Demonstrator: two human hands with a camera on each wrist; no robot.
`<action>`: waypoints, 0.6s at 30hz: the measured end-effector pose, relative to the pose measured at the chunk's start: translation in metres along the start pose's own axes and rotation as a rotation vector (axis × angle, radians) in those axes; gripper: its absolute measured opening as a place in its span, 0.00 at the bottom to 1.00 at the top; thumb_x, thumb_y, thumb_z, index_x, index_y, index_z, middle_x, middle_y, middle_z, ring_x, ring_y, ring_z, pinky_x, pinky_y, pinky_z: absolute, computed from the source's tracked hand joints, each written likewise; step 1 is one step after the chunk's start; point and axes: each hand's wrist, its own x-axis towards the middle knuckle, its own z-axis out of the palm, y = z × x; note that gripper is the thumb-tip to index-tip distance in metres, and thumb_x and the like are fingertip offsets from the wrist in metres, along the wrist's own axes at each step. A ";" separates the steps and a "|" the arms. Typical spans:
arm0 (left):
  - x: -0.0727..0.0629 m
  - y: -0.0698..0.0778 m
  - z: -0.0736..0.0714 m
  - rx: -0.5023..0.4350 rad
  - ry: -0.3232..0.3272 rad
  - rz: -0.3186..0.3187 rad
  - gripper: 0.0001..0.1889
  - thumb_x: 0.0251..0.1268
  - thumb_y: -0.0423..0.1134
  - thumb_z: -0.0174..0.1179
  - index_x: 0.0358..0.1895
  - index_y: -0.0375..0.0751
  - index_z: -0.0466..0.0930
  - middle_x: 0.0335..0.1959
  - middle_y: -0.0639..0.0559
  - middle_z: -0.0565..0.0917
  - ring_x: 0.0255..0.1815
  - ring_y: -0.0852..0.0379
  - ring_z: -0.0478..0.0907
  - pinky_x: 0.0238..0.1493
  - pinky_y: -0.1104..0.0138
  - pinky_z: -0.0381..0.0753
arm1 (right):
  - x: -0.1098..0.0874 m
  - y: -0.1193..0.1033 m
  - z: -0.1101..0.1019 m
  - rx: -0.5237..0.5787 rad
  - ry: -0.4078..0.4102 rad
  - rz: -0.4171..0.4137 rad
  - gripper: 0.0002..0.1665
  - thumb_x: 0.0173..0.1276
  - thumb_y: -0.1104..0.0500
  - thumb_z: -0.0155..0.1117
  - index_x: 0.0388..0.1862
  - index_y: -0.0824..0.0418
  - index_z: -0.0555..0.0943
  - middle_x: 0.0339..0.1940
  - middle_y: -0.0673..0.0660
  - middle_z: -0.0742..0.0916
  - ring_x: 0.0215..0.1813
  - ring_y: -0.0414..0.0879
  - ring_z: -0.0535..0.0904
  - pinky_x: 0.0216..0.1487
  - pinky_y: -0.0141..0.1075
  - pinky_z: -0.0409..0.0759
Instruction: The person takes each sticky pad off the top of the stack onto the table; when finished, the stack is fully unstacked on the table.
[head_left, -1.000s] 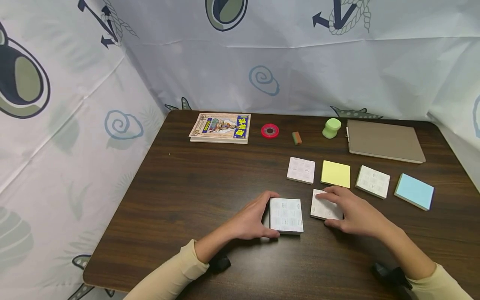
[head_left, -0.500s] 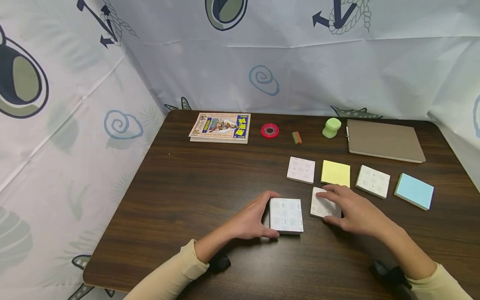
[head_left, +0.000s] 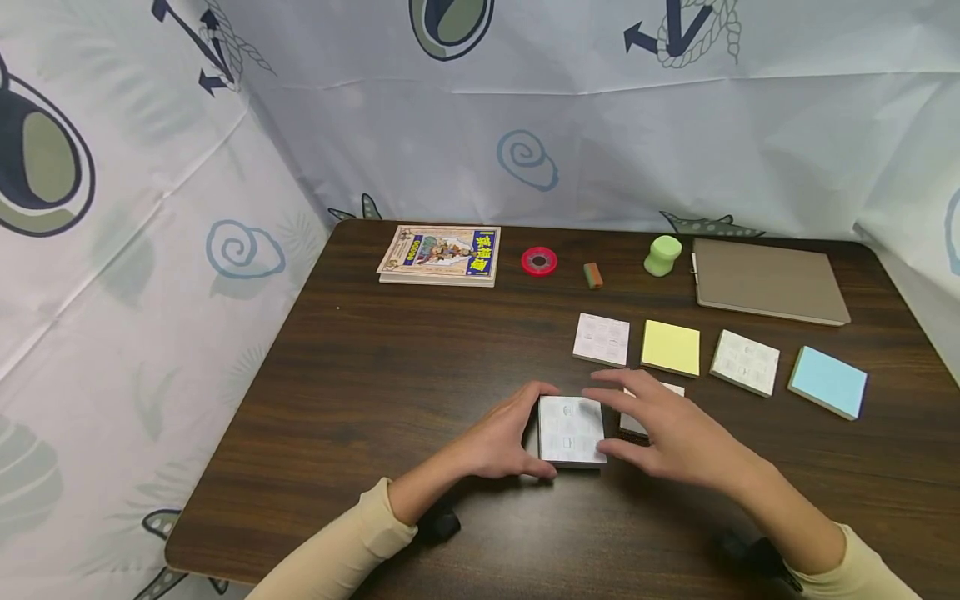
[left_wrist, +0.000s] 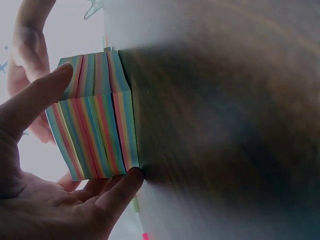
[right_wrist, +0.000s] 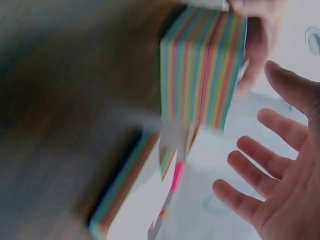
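A block of stacked sticky note pads (head_left: 572,429) with plain white printed tops stands near the table's front middle. Rainbow-striped edges show on the stack (left_wrist: 92,125) in the left wrist view. My left hand (head_left: 502,437) grips it from the left, thumb on the near side and fingers on the far side. Over the stack's right side hovers my right hand (head_left: 667,433), fingers spread and loosely bent; the right wrist view shows a gap between fingers and stack. Partly hidden behind that hand lies a lone sticky note pad (head_left: 633,425).
Behind lie a pinkish pad (head_left: 602,338), a yellow pad (head_left: 671,347), a white pad (head_left: 746,362) and a blue pad (head_left: 827,382). Along the back are a book (head_left: 440,255), a red ring (head_left: 539,261), an eraser-like block (head_left: 593,276), a green object (head_left: 663,256) and a notebook (head_left: 770,281).
My right hand has let go of the lone pad, which it tilted slightly half a second ago, and has moved left to the stack. The left hand stays in place.
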 end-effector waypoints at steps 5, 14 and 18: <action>-0.001 0.000 -0.001 0.030 -0.011 -0.007 0.49 0.40 0.41 0.82 0.67 0.47 0.60 0.61 0.55 0.71 0.56 0.60 0.71 0.57 0.63 0.70 | 0.011 -0.015 0.015 0.021 -0.053 -0.077 0.42 0.59 0.40 0.73 0.69 0.52 0.72 0.69 0.56 0.72 0.66 0.50 0.69 0.60 0.49 0.73; -0.001 0.001 -0.001 0.041 -0.022 -0.043 0.47 0.42 0.42 0.81 0.67 0.48 0.60 0.62 0.54 0.71 0.54 0.57 0.72 0.55 0.62 0.71 | 0.018 -0.018 0.030 -0.003 -0.092 -0.079 0.44 0.56 0.43 0.75 0.69 0.53 0.71 0.69 0.57 0.72 0.66 0.51 0.69 0.62 0.50 0.70; -0.002 0.002 -0.001 0.047 -0.024 -0.048 0.47 0.42 0.43 0.81 0.66 0.48 0.60 0.61 0.55 0.71 0.54 0.56 0.73 0.54 0.62 0.72 | 0.020 -0.018 0.031 0.001 -0.070 -0.077 0.43 0.56 0.45 0.76 0.69 0.54 0.72 0.68 0.57 0.73 0.66 0.50 0.70 0.61 0.49 0.71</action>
